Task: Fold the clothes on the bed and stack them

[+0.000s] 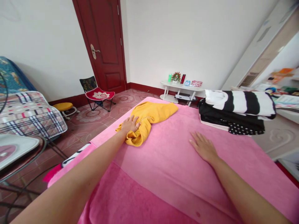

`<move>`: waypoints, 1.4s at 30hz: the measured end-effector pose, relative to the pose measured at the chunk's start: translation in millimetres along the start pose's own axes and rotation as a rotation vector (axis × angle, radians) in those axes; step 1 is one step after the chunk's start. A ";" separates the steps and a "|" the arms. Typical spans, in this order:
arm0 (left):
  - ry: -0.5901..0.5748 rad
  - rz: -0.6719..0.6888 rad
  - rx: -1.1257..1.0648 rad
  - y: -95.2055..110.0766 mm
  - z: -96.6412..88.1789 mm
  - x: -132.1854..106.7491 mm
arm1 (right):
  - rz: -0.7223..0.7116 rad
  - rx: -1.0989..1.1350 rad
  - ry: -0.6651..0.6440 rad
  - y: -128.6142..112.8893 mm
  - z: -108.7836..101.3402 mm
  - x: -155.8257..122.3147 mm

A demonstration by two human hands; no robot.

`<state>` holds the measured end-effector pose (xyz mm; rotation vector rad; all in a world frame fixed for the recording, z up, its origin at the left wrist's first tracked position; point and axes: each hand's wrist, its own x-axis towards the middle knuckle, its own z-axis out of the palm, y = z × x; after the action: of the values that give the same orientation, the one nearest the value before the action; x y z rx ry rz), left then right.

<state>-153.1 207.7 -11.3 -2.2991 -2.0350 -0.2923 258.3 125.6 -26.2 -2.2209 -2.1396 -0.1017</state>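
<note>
A crumpled yellow garment (149, 119) lies on the far left part of a pink cloth-covered table (168, 168). My left hand (130, 124) rests on the garment's near end, fingers closed on the fabric. My right hand (203, 147) lies flat on the pink cloth, fingers stretched out, holding nothing, about a hand's length right of the garment.
A stack of folded clothes (235, 112), black-and-white striped on top, sits at the table's far right. Beyond are a small white side table (181, 88) with small items, a red door (102, 43), a folding chair (97, 93), a yellow stool (64, 107) and a plaid-covered surface (28, 113).
</note>
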 end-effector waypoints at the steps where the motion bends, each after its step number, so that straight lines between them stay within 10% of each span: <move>1: -0.001 0.011 -0.003 -2.3 0.6 -2.9 | 0.048 -0.017 0.001 20.1 1.3 -8.3; 6: -0.037 0.029 -0.010 -9.2 1.5 -12.4 | 0.217 -0.043 0.006 71.5 2.7 -46.7; 17: -0.121 0.064 0.077 2.3 -23.0 -20.0 | 0.327 -0.054 0.020 52.6 -8.5 -70.9; 26: -0.153 0.173 0.185 63.6 -75.6 60.5 | 0.279 -0.118 0.093 57.5 -1.6 -68.0; 34: -0.064 0.682 0.127 169.0 -4.4 126.9 | 0.282 -0.121 0.083 59.6 -2.0 -62.5; 42: -0.045 0.309 0.178 163.4 37.8 200.9 | 0.261 -0.115 0.094 62.6 2.6 -60.8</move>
<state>34.8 389.4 1.0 -2.4742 -1.6121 -0.0409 318.7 63.0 -33.7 -2.4818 -1.8219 -0.3166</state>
